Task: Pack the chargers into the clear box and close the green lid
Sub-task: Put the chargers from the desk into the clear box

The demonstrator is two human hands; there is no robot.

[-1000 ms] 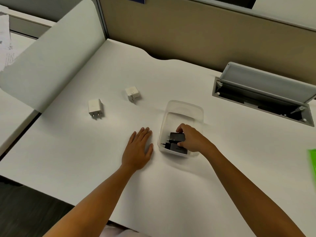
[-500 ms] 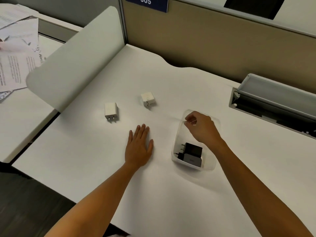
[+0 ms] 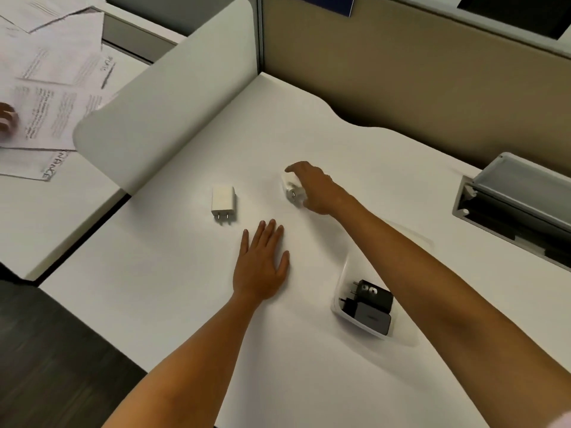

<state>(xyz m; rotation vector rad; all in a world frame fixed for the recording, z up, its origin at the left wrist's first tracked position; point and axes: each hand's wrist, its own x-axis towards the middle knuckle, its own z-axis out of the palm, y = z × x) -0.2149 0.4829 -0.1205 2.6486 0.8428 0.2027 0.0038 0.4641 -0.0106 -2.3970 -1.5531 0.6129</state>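
My right hand [image 3: 315,189] reaches across the white desk and curls over a small white cube charger [image 3: 291,189], thumb on its far side and fingers on its near side. The charger still rests on the desk. To its left lies a flat white charger [image 3: 223,201], prongs pointing toward me. Palm down, fingers spread, my left hand [image 3: 262,267] lies flat just below that charger. The clear box [image 3: 337,304] stands at the right, mostly hidden under my right forearm. Two black chargers [image 3: 372,304] lie in its near end. No green lid is in view.
A white curved divider [image 3: 163,97] borders the desk on the left, with papers [image 3: 55,88] and another person's hand [image 3: 6,118] on the desk beyond. A grey cable tray with a raised flap [image 3: 509,196] sits at the right. A beige partition closes the back.
My right hand has left the clear box and moved up and left onto the small white cube charger. The black chargers stayed in the box. My left hand has stayed flat.
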